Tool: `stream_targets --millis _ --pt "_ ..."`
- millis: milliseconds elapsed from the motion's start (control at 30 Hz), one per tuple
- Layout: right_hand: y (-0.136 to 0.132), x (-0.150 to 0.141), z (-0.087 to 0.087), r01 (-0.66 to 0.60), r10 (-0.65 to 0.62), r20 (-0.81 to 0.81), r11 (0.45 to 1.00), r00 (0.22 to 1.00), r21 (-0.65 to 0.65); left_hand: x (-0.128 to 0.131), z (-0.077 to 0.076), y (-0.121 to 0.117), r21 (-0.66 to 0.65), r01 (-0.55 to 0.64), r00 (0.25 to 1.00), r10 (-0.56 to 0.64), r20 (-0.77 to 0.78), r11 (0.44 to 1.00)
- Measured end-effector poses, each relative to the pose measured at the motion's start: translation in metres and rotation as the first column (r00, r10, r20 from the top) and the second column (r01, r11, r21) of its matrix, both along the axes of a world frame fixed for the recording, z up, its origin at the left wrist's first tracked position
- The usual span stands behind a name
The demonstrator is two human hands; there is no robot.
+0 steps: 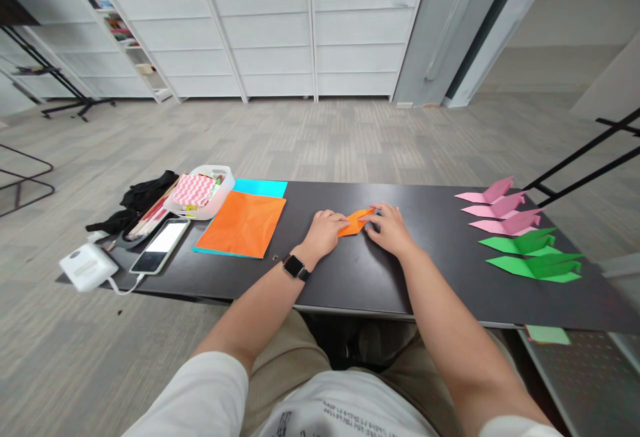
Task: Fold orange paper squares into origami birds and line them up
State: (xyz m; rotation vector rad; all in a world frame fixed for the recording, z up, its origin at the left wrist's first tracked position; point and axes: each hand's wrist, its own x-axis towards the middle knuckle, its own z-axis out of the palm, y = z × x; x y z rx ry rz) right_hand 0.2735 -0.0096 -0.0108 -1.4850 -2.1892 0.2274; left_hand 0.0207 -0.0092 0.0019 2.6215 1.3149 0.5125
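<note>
A small piece of folded orange paper (pixel 357 223) lies on the dark table between my two hands. My left hand (pixel 326 233) has its fingers closed on the paper's left end. At the right end, the thumb and fingers of my right hand (pixel 391 227) pinch the paper near its upper corner. Left of my hands is a stack of orange sheets (pixel 250 223) with blue sheets (pixel 263 187) under it. Pink folded paper birds (pixel 500 207) and green folded paper birds (pixel 537 266) stand in a column at the table's right end.
On the left stand a white plastic box (pixel 225 190) with a pink zigzag pouch, a tray of pens (pixel 150 218), black cloth (pixel 145 193), a phone (pixel 160 247) and a white charger (pixel 89 267) cabled to it. The table's (pixel 320 293) near edge runs before my lap.
</note>
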Motion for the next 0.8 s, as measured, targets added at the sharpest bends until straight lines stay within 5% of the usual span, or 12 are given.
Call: stream_targets --millis 433,800 --pt "-0.004 -0.005 0.009 -0.083 0.082 -0.037 0.996 0.996 -0.034 0.002 0.015 -0.007 -0.052 0.108 0.986 -0.1 0.134 0.993" --pt "-0.002 -0.016 0.003 -0.004 0.003 -0.059 1.0 0.998 -0.011 0.008 -0.004 0.004 -0.009 -0.05 0.992 0.051 0.119 0.999"
